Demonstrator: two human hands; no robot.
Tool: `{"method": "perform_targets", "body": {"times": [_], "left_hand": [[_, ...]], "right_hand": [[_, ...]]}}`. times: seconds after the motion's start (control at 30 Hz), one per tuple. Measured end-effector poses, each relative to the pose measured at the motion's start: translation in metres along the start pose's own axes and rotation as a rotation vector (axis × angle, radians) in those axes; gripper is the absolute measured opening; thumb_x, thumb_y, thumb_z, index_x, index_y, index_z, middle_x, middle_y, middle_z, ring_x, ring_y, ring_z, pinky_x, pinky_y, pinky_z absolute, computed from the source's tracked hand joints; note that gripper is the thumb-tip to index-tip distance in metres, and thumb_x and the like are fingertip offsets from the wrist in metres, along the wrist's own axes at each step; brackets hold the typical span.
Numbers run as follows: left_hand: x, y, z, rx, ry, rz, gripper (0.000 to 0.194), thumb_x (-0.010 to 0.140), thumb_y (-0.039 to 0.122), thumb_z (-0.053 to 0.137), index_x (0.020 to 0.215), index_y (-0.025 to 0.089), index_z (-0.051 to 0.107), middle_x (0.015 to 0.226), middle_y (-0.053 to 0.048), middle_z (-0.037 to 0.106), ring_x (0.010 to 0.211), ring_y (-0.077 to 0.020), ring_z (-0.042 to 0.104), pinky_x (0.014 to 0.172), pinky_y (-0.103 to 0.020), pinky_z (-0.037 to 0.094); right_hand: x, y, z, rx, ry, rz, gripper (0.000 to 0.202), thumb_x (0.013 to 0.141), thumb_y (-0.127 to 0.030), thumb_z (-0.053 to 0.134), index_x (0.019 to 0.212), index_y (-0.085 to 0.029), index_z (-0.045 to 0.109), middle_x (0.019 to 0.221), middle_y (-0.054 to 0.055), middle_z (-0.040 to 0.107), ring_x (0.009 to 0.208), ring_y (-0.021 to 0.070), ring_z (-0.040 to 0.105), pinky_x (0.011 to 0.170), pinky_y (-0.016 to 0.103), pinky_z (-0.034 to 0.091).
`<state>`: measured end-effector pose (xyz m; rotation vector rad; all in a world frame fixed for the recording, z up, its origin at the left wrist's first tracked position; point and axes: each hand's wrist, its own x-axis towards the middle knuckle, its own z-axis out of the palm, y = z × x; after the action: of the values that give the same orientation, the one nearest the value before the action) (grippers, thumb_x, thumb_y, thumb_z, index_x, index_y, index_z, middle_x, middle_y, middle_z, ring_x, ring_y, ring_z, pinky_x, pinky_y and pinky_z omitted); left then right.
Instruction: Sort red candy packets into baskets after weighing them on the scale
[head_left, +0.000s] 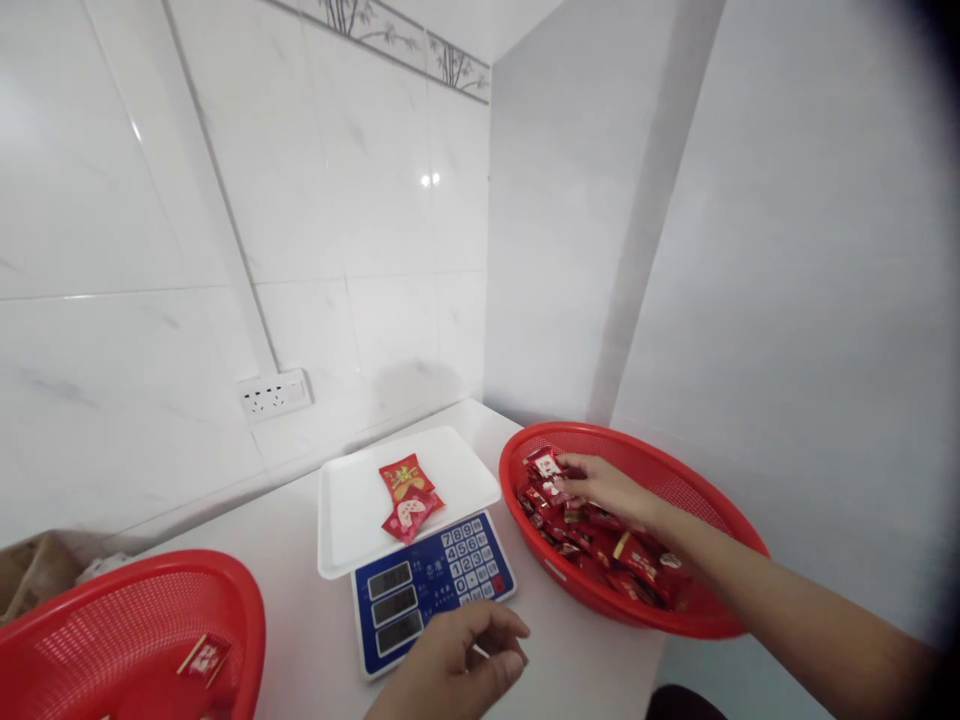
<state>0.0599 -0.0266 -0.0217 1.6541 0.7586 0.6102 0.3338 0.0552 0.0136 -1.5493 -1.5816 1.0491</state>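
Right hand reaching into right red basket, fingers closing around red packets heaped there; exact grip hard to tell. Left hand resting loosely curled, holding nothing, at front edge of blue scale. Two red packets lying on white scale tray. Left red basket holding one packet. Wall socket behind.
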Motion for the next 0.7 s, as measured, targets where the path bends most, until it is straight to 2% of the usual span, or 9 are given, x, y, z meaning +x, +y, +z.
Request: {"method": "perform_targets", "body": {"times": [0.1,0.17,0.27,0.33,0.4,0.47,0.57,0.63,0.7], "left_hand": [[0.003,-0.004,0.003,-0.22,0.099,0.003,0.05,0.072,0.05,0.057,0.112,0.02,0.052,0.094,-0.009,0.058,0.082,-0.019,0.055,0.067,-0.03,0.045],[0.002,0.001,0.005,-0.382,0.153,-0.022,0.064,0.072,0.049,0.059,0.127,0.024,0.037,0.11,-0.012,0.052,0.095,-0.023,0.053,0.07,-0.034,0.047],[-0.002,0.013,0.007,-0.592,0.199,-0.034,0.074,0.075,0.044,0.057,0.135,0.031,0.016,0.127,-0.014,0.041,0.108,-0.0266,0.048,0.078,-0.04,0.046],[-0.003,0.02,0.006,-0.711,0.241,-0.008,0.072,0.078,0.042,0.055,0.136,0.032,0.013,0.126,-0.012,0.044,0.107,-0.0259,0.05,0.079,-0.04,0.046],[-0.002,0.023,0.005,-0.774,0.318,0.027,0.068,0.079,0.039,0.055,0.134,0.032,0.017,0.119,-0.01,0.05,0.101,-0.0228,0.054,0.077,-0.036,0.047],[0.0,0.023,0.003,-0.754,0.392,0.038,0.056,0.077,0.035,0.058,0.128,0.028,0.033,0.108,-0.007,0.057,0.09,-0.0189,0.057,0.074,-0.032,0.047],[0.002,0.02,0.001,-0.663,0.473,0.047,0.028,0.076,0.033,0.06,0.099,0.018,0.057,0.088,-0.005,0.063,0.075,-0.0146,0.058,0.07,-0.029,0.048],[0.003,0.019,-0.001,-0.635,0.517,0.065,0.021,0.076,0.033,0.059,0.088,0.015,0.06,0.079,-0.004,0.063,0.07,-0.0135,0.058,0.069,-0.027,0.048],[0.003,0.018,-0.003,-0.66,0.568,0.092,0.019,0.076,0.032,0.059,0.086,0.015,0.06,0.08,-0.003,0.064,0.072,-0.0133,0.058,0.069,-0.026,0.047]], "right_hand": [[-0.025,-0.031,0.008,0.327,-0.102,-0.017,0.027,0.066,-0.027,0.065,0.092,-0.018,0.058,0.077,0.001,0.065,0.066,0.0134,0.061,0.061,0.025,0.047],[-0.04,-0.047,0.019,0.49,-0.233,0.002,0.027,0.064,-0.024,0.068,0.089,-0.018,0.059,0.072,0.0,0.065,0.062,0.0122,0.061,0.057,0.023,0.045],[-0.054,-0.06,0.043,0.538,-0.431,0.055,0.028,0.063,-0.021,0.069,0.089,-0.015,0.061,0.07,0.0,0.065,0.058,0.0099,0.059,0.052,0.02,0.042],[-0.058,-0.063,0.059,0.51,-0.538,0.09,0.028,0.063,-0.02,0.068,0.09,-0.014,0.062,0.069,0.0,0.064,0.056,0.0086,0.058,0.05,0.019,0.04],[-0.06,-0.064,0.072,0.449,-0.602,0.111,0.027,0.063,-0.019,0.066,0.089,-0.014,0.062,0.069,0.0,0.064,0.055,0.0085,0.058,0.049,0.018,0.039],[-0.059,-0.065,0.082,0.376,-0.64,0.105,0.025,0.063,-0.019,0.066,0.087,-0.014,0.062,0.07,0.0,0.064,0.057,0.0094,0.059,0.049,0.019,0.039],[-0.058,-0.069,0.087,0.323,-0.664,0.083,0.027,0.065,-0.023,0.065,0.091,-0.015,0.061,0.075,0.002,0.065,0.062,0.0114,0.06,0.05,0.02,0.04],[-0.058,-0.071,0.087,0.333,-0.628,0.057,0.035,0.068,-0.026,0.065,0.101,-0.017,0.057,0.077,0.001,0.063,0.063,0.0117,0.06,0.05,0.02,0.04],[-0.058,-0.072,0.086,0.349,-0.568,0.021,0.044,0.07,-0.028,0.065,0.111,-0.02,0.052,0.079,0.001,0.063,0.063,0.0112,0.059,0.051,0.021,0.04]]}}
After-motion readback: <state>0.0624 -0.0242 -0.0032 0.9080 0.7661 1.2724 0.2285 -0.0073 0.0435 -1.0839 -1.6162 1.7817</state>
